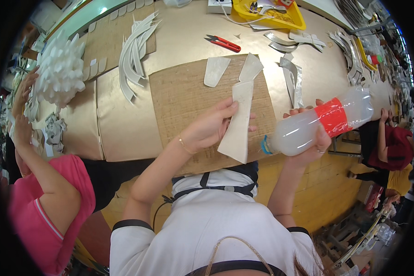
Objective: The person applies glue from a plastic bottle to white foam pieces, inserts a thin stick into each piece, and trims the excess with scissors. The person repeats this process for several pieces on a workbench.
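Observation:
My left hand (210,126) pinches a long, flared off-white flat piece (238,124) between thumb and fingers, above a cardboard sheet (175,101). My right hand (313,142) grips a plastic bottle (299,131) with a red label, tilted so its blue-ringed neck points left toward the flat piece. Whitish contents show through the bottle's wall. Neck and piece are apart. Two smaller off-white pieces lie on the cardboard's far part: a tapered piece (216,71) and another piece (251,68), which sits close to the held one's upper end.
Red-handled thread snips (224,43) lie beyond the cardboard. Curved white strips (135,50) are piled far left, more strips (292,78) at right. A yellow tray (290,20) holds small items at the back. On the left, a co-worker in a pink shirt (55,198) reaches toward a spiky white bundle (61,69).

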Demonstrator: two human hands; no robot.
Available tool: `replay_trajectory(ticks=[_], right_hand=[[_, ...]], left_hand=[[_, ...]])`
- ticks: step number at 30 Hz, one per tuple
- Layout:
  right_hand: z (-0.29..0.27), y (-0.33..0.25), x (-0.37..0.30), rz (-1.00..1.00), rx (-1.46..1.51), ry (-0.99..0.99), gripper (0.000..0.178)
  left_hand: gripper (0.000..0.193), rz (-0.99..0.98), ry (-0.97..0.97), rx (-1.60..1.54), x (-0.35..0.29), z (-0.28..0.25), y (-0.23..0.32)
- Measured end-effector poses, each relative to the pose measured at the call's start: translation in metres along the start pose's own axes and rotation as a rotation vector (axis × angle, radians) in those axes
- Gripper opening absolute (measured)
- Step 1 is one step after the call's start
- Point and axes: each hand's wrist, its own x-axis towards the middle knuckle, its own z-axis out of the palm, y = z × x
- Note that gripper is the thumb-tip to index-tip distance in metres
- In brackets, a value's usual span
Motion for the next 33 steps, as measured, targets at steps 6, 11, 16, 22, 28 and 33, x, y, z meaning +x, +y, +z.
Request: replay_trajectory(ticks=[6,11,16,22,28,33], right_hand=[[-0.021,-0.018,0.032,0.514,0.515,-0.229,0.068],[-0.025,-0.029,0.045,0.790,0.060,-0.224,0.063],[-0.002,-0.088,0.077,0.391,-1.485,-0.751,0.049],[0.000,-0.108,0.119,0.094,-3.028,-0.916,0.048],[-0.030,-0.076,0.187,-0.062,-3.635,-0.989,0.047],[-0.040,-0.059,0.214,-0.084,-3.736,-1.086,0.041]], left_hand=[[0.047,0.028,-0.099,-0.013,-0.026,-0.010,0.010],[0.047,0.099,-0.105,0.285,-0.045,-0.016,0.029],[0.046,-0.019,0.076,0.667,-0.055,-0.029,0.036],[0.046,0.065,0.075,0.515,-0.059,-0.035,0.026],[0.042,0.145,-0.085,0.233,-0.056,-0.024,0.029],[0.034,0.150,-0.368,-0.142,-0.046,-0.019,0.031]])
